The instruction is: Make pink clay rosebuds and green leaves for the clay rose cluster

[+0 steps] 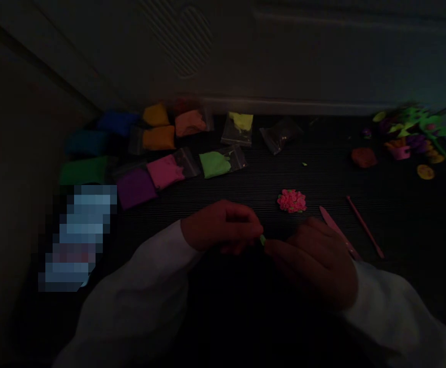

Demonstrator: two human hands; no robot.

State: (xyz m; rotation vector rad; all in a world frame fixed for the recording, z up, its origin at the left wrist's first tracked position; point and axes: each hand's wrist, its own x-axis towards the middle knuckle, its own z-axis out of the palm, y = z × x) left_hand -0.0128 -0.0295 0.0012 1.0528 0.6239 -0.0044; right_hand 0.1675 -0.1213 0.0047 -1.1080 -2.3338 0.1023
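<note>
Between my two hands is a small piece of light green clay [262, 239]. My left hand [225, 225] pinches its upper left end with thumb and forefinger. From the lower right, my right hand [314, 263] closes its fingertips on the other end. Just beyond my hands lies a pink clay flower cluster [291, 201] with bits of green in it. A pink clay knife [337, 230] rests on the dark table, partly behind my right hand. To its right is a thin pink modelling stick [365, 226].
Bags of coloured clay line the back left, among them a green bag [215, 163], a pink bag [165, 170] and a purple bag [136, 188]. A lit, blurred phone [79, 237] lies at left. Reddish-brown clay [364, 157] and small clay figures [414, 135] sit at far right.
</note>
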